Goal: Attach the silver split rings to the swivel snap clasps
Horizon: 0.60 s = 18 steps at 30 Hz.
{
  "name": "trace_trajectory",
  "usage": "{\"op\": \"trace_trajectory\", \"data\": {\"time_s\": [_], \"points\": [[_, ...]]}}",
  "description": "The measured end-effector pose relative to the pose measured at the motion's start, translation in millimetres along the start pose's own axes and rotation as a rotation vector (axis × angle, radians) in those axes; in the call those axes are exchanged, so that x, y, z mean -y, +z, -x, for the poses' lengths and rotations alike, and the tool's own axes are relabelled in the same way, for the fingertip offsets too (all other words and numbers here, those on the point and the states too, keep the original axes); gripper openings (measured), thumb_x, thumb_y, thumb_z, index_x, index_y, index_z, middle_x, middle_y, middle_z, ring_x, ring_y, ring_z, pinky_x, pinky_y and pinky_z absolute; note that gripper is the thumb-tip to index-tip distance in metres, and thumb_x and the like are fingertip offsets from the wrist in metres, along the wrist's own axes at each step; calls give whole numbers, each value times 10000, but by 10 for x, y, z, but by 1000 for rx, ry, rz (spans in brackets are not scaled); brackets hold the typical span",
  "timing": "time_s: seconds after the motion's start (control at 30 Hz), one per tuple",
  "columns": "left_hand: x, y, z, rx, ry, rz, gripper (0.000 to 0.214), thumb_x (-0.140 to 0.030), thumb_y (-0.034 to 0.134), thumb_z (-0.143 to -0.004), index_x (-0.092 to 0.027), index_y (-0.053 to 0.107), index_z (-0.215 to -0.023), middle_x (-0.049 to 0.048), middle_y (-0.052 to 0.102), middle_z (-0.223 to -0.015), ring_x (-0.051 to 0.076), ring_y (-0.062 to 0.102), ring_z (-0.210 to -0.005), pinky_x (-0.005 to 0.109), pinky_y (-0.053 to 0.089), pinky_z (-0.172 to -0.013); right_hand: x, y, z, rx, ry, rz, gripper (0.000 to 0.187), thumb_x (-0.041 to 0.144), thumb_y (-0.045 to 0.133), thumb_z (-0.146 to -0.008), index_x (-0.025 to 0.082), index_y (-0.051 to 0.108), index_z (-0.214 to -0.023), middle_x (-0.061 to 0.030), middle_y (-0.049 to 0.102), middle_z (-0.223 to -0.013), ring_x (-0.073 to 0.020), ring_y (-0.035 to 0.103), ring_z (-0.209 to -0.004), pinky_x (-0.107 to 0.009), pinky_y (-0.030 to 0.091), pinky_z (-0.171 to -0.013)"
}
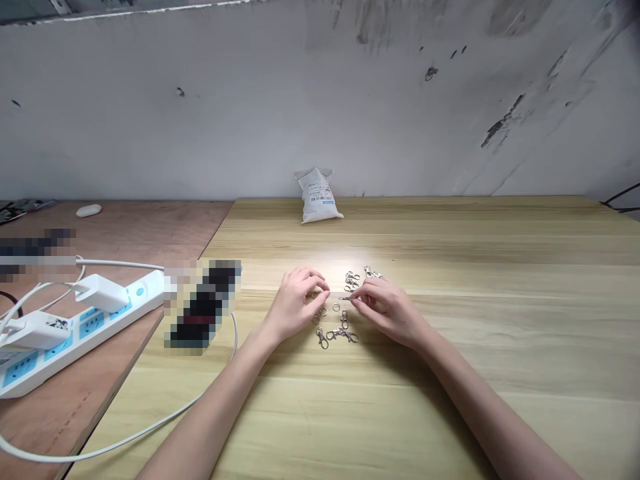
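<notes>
My right hand [387, 308] pinches a small silvery metal clasp [345, 299] between thumb and forefinger, just above the table. Opposite it, my left hand [300, 300] has its thumb and fingertips drawn together; whatever is between them, if anything, is too small to tell. Several small metal rings lie under and beside the left fingers, and one ring [336, 307] rests between the two hands. Below them is a loose group of swivel lobster clasps [343, 332], with a single clasp [322, 338] to its left. More clasps [352, 280] lie beyond the right fingertips, some partly hidden by that hand.
At the back of the wooden table [500, 267], a white labelled plastic packet [319, 197] stands near the wall. On the left are a white power strip [145, 291] with plugged-in chargers, a blurred-out object [203, 310] and a white cable [165, 420] looping near my left forearm.
</notes>
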<state>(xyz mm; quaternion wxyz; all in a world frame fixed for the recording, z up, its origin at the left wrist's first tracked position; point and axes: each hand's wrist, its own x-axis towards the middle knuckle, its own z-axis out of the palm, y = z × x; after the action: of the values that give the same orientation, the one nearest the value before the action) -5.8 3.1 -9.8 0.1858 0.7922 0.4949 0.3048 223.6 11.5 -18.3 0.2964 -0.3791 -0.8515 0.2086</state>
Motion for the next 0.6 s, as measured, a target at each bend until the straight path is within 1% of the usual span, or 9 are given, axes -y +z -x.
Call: {"op": "trace_trajectory", "data": {"time_s": [0.1, 0.17, 0.23, 0.3, 0.33, 0.43, 0.6], "points": [[116, 0, 1, -10, 5, -78, 101, -238, 571, -894, -225, 663, -934, 41, 642, -1062, 220, 563, -1036, 409, 428, -938, -3, -74, 18, 119, -16, 51, 169, 268, 544, -911, 206, 675, -825, -7, 586, -702, -144, 523, -672, -291, 393, -697], [175, 18, 2, -4, 3, -96, 110, -234, 570, -887, -226, 663, -945, 49, 629, -1064, 225, 555, -1036, 405, 442, -928, -7, -87, 19, 153, -14, 50, 165, 272, 558, -902, 210, 677, -807, -4, 597, -708, -141, 535, -678, -295, 392, -724], [209, 41, 2, 6, 14, -103, 107, -227, 569, -881, -227, 665, -929, 50, 624, -1050, 225, 557, -1022, 399, 453, -916, -35, -61, 9, 109, -4, 73, 164, 270, 544, -914, 209, 677, -839, -6, 613, -724, -138, 542, -672, -301, 386, -739], [223, 58, 2, 14, 27, -106, 104, -222, 569, -877, -228, 665, -918, 49, 622, -1046, 223, 561, -1012, 394, 458, -908, -86, -6, -10, -19, 22, 160, 168, 263, 515, -931, 197, 668, -931, -6, 615, -723, -134, 531, -639, -304, 374, -730], [224, 63, 3, 14, 28, -107, 104, -221, 568, -878, -227, 664, -916, 49, 621, -1050, 223, 561, -1012, 393, 457, -907, -114, 25, -19, -47, 43, 199, 178, 263, 499, -942, 193, 662, -964, -6, 616, -726, -133, 530, -628, -299, 367, -709], [220, 65, 5, 6, 19, -99, 100, -224, 566, -883, -223, 662, -911, 49, 618, -1057, 221, 560, -1015, 390, 454, -911, -160, 98, -42, -49, 74, 309, 163, 287, 544, -935, 195, 661, -1000, -24, 638, -806, -145, 552, -677, -299, 371, -716], [217, 58, 5, 5, 21, -90, 104, -227, 556, -890, -223, 658, -908, 50, 617, -1059, 222, 561, -1022, 392, 453, -915, -106, 125, -71, -26, 36, 428, 167, 254, 528, -958, 205, 685, -928, -40, 638, -846, -160, 563, -738, -283, 372, -680]]}}
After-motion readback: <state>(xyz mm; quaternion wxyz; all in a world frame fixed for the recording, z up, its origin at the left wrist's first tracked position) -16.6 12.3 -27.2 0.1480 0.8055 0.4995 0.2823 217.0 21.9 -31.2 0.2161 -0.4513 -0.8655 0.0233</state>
